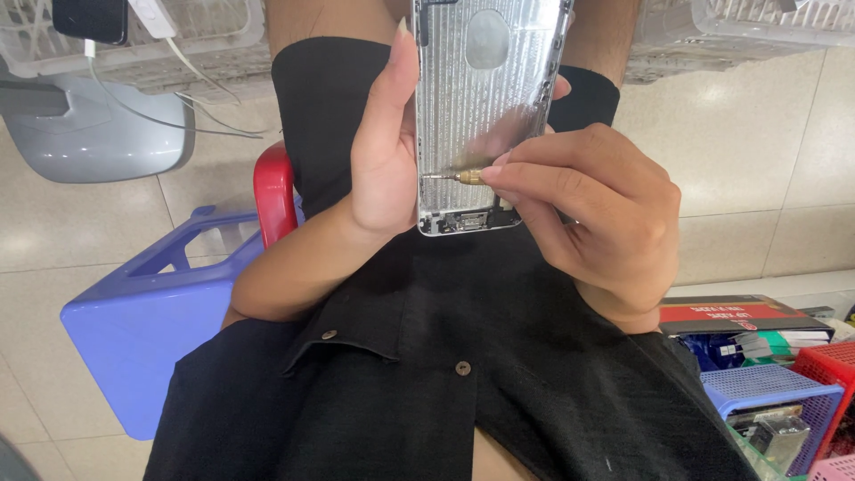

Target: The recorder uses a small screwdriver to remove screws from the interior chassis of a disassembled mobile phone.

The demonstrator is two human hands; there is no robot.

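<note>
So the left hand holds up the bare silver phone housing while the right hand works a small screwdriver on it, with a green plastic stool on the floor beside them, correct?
Not quite: the head view shows the plastic stool is blue, not green. The rest stands: the left hand holds up the silver phone housing, and the right hand works a small screwdriver on it.

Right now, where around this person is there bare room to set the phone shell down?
Bare floor tile lies beyond the right hand, between the white basket and the red-topped box. More tile lies left of the purple stool. The lower right is crowded with small baskets.
</note>
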